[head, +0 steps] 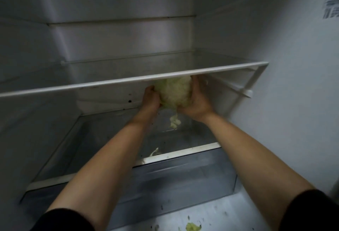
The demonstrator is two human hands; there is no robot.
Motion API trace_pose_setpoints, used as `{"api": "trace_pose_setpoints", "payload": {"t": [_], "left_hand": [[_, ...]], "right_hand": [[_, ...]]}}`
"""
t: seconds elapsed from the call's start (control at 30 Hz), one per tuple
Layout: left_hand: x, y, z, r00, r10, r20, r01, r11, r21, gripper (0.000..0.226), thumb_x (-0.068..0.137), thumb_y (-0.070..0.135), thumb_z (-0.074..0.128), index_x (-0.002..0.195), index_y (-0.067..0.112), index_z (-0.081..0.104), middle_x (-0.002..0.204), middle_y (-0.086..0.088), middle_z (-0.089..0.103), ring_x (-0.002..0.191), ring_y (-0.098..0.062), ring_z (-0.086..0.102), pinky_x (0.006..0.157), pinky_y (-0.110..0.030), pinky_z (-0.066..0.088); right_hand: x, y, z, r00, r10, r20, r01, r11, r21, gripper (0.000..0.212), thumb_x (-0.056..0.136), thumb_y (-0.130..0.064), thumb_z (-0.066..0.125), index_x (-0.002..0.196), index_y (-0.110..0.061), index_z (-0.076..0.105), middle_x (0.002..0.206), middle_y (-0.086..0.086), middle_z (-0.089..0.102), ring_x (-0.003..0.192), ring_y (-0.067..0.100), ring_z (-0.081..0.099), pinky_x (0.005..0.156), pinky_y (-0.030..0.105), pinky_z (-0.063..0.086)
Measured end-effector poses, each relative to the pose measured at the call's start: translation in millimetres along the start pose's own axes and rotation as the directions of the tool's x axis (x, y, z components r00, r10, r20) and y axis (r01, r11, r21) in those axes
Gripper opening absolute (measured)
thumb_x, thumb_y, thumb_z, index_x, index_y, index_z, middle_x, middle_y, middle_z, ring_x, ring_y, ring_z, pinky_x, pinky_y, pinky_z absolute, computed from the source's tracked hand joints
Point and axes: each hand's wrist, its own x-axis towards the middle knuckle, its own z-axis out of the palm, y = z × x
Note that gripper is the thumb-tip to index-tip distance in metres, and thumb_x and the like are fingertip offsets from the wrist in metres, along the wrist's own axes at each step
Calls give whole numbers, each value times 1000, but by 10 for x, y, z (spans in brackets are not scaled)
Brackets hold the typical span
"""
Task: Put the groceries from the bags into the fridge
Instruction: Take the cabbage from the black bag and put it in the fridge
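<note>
A pale green cabbage head is held between both hands inside the open fridge, just under the white front edge of the middle glass shelf. My left hand cups its left side and my right hand grips its right side and underside. A loose shred of leaf dangles below the cabbage, above the lower glass shelf. The top of the cabbage is hidden behind the shelf edge.
A clear crisper drawer sits below the lower shelf. Cabbage scraps lie on the lower shelf's front and on the floor. A white wall stands to the right. Upper shelves hold nothing visible.
</note>
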Motion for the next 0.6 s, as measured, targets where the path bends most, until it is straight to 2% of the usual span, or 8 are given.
{"api": "trace_pose_setpoints", "payload": {"t": [0.07, 0.17, 0.23, 0.3, 0.37, 0.47, 0.53, 0.6], "left_hand": [[19, -29, 25, 1000, -4, 3, 4, 1000, -11, 33, 91, -3, 34, 104, 7, 61, 99, -22, 68, 89, -32, 66, 84, -47, 56], [112, -113, 52, 999, 29, 35, -28, 999, -32, 31, 98, -1, 39, 87, 23, 55, 72, 6, 70, 75, -14, 61, 77, -32, 52], [174, -218, 39, 994, 45, 98, -42, 999, -30, 25, 98, 5, 45, 109, 25, 58, 85, 11, 71, 80, -10, 64, 76, -30, 52], [196, -300, 2, 993, -11, 118, 13, 1000, -9, 41, 99, 15, 47, 135, 35, 45, 108, 11, 65, 93, -12, 64, 84, -32, 50], [214, -351, -19, 992, -33, 124, 34, 999, -6, 51, 99, 17, 48, 144, 40, 36, 126, 8, 60, 102, -13, 61, 93, -37, 47], [122, -284, -7, 990, -6, 139, -1, 999, 50, 51, 100, 17, 46, 144, 40, 36, 131, 9, 58, 109, -12, 59, 90, -28, 47], [-9, -212, -18, 980, 132, 146, -155, 975, 159, 41, 103, 11, 42, 139, 31, 43, 126, 12, 58, 109, -7, 57, 78, -9, 45], [-173, -160, -92, 949, 287, 131, -315, 880, 356, 40, 104, 8, 38, 141, 17, 47, 132, 12, 48, 121, -10, 49, 83, -2, 35]], "right_hand": [[48, 86, 39, 1000, -8, 14, 9, 1000, -1, 133, 49, -54, 76, 157, -10, 11, 153, 16, 33, 143, 33, 34, 115, 46, 36], [95, 127, 65, 999, 32, 8, -32, 999, 7, 130, 53, -49, 77, 157, -7, 11, 156, 19, 27, 146, 35, 27, 120, 44, 28], [86, 128, 65, 997, 70, 34, -70, 998, -3, 133, 58, -46, 76, 158, -10, -2, 163, 20, 8, 152, 32, 9, 122, 31, 14], [77, 165, 82, 993, 84, 85, -81, 996, -33, 129, 70, -37, 78, 157, -13, -15, 165, 18, -13, 154, 28, -9, 116, 20, 4], [55, 193, 87, 988, 101, 120, -91, 992, -83, 121, 82, -26, 77, 156, -16, -19, 163, 17, -22, 152, 22, -15, 110, 15, 4], [17, 165, 48, 989, 104, 110, -85, 982, -167, 117, 85, -28, 74, 157, -19, -17, 166, 15, -16, 152, 21, -10, 114, 23, 11], [-25, 139, -17, 990, 110, 84, -88, 968, -234, 113, 86, -32, 74, 158, -15, -11, 167, 13, -7, 154, 30, -6, 122, 34, 9], [-113, 97, -113, 989, 134, 62, -113, 957, -267, 106, 88, -34, 71, 159, -17, -6, 168, 9, -1, 154, 30, -4, 124, 36, 10]]}}
